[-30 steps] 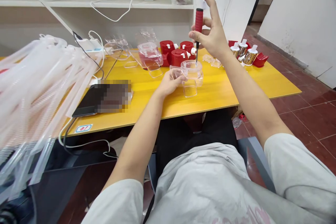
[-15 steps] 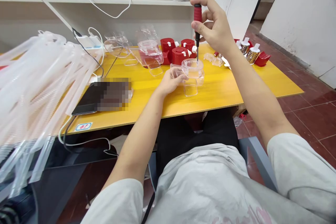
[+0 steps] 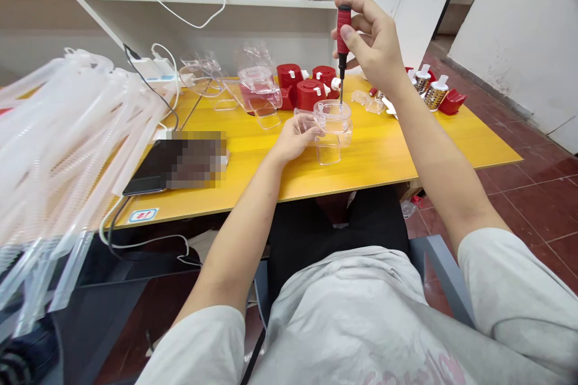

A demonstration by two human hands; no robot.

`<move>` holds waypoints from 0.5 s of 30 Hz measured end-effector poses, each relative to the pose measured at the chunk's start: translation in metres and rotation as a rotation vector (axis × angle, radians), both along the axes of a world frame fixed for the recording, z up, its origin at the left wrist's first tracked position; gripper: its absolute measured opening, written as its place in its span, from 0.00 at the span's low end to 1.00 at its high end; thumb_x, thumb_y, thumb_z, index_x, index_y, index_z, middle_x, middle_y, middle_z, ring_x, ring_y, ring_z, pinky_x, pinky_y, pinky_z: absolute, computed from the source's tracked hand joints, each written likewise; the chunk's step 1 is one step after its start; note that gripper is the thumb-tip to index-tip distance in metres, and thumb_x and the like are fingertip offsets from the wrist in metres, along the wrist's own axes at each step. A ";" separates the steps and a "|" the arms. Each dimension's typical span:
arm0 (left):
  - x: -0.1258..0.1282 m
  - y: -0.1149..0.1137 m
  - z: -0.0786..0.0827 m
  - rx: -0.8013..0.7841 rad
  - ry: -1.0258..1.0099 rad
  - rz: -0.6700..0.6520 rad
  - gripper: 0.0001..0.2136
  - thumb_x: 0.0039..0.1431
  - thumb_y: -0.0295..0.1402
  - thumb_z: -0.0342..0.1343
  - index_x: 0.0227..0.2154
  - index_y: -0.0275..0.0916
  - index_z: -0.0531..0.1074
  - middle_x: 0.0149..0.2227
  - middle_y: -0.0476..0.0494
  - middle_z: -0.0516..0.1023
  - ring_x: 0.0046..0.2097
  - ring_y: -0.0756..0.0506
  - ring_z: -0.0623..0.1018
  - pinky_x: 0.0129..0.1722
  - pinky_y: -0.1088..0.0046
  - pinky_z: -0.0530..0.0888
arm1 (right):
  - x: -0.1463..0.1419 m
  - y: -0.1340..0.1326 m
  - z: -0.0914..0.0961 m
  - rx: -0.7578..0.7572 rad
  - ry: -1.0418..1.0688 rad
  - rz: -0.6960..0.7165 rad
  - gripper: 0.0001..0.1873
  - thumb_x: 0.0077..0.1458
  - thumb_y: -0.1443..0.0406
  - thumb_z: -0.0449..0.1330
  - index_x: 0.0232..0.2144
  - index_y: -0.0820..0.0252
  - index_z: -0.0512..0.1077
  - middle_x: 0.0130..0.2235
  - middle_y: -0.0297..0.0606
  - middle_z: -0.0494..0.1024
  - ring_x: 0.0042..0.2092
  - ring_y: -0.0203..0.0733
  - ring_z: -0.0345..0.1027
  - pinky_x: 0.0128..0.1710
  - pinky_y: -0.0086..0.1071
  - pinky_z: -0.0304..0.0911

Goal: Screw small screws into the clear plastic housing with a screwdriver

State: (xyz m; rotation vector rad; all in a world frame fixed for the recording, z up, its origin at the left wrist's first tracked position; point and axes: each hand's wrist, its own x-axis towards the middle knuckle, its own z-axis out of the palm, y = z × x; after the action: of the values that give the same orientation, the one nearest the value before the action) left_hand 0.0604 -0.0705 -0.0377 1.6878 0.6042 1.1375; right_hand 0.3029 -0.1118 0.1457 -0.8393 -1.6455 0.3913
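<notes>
I note my left hand (image 3: pixel 293 139) closed on a clear, round-topped housing (image 3: pixel 333 123), my right hand (image 3: pixel 376 42) curled round a red-and-black screwdriver (image 3: pixel 344 30); worktop (image 3: pixel 379 156) label (image 3: pixel 143 215) illegible.

"How does your screwdriver (image 3: pixel 343 60) stand?"

"You have it nearly upright, its ridged red handle capped in black, with a black collar underneath. Its thin metal shaft points down inside the round rim of your clear housing (image 3: pixel 333 120); you can't make out what the tip touches."

"And that clear housing?"

"It's see-through plastic, in front of you at the yellow table (image 3: pixel 370 159), and you're gripping it by its left side. Its open ring faces up, and below that, a squarish, frame-like part shows on the side nearest you."
</notes>
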 end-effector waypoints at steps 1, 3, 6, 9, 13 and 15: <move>0.000 0.000 0.000 0.000 -0.003 0.009 0.25 0.55 0.52 0.84 0.42 0.41 0.80 0.40 0.39 0.91 0.43 0.40 0.90 0.43 0.65 0.87 | 0.000 0.002 0.000 0.006 -0.001 -0.002 0.35 0.75 0.42 0.66 0.69 0.58 0.75 0.50 0.41 0.85 0.44 0.30 0.79 0.44 0.25 0.80; 0.001 -0.001 0.000 -0.006 -0.008 0.033 0.25 0.54 0.50 0.84 0.42 0.41 0.80 0.39 0.38 0.92 0.42 0.40 0.89 0.41 0.65 0.87 | 0.000 0.007 0.000 0.024 -0.004 -0.015 0.33 0.73 0.41 0.68 0.66 0.58 0.76 0.46 0.39 0.83 0.42 0.30 0.77 0.44 0.26 0.79; 0.002 -0.001 0.000 -0.027 -0.005 0.056 0.24 0.53 0.48 0.83 0.44 0.41 0.82 0.39 0.39 0.92 0.41 0.40 0.89 0.39 0.66 0.87 | -0.001 0.009 0.002 0.052 -0.012 -0.040 0.30 0.70 0.41 0.70 0.59 0.55 0.76 0.40 0.36 0.79 0.39 0.31 0.73 0.41 0.26 0.76; 0.001 -0.001 0.004 -0.026 0.005 0.051 0.22 0.52 0.47 0.82 0.42 0.41 0.83 0.39 0.40 0.92 0.42 0.40 0.90 0.40 0.65 0.88 | -0.004 0.003 0.005 0.077 -0.032 -0.041 0.32 0.63 0.43 0.73 0.59 0.53 0.74 0.44 0.38 0.81 0.41 0.31 0.72 0.40 0.26 0.73; -0.004 0.005 0.016 0.000 0.087 0.002 0.17 0.52 0.45 0.82 0.36 0.40 0.85 0.39 0.38 0.93 0.43 0.37 0.91 0.43 0.63 0.89 | -0.006 -0.008 0.010 0.064 -0.065 -0.012 0.36 0.61 0.44 0.71 0.66 0.49 0.75 0.55 0.43 0.84 0.45 0.32 0.73 0.43 0.28 0.75; -0.006 0.010 0.024 -0.005 0.149 -0.056 0.16 0.52 0.44 0.82 0.35 0.40 0.86 0.38 0.37 0.93 0.43 0.36 0.92 0.43 0.61 0.89 | -0.005 -0.010 0.013 0.016 -0.075 0.014 0.38 0.60 0.43 0.70 0.67 0.49 0.76 0.53 0.43 0.85 0.45 0.33 0.76 0.43 0.29 0.77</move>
State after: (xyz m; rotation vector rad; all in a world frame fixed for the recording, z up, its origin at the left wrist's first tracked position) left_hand 0.0541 -0.0607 -0.0140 1.7850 0.6475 0.9755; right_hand 0.2984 -0.1220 0.1584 -0.8398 -1.7230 0.3600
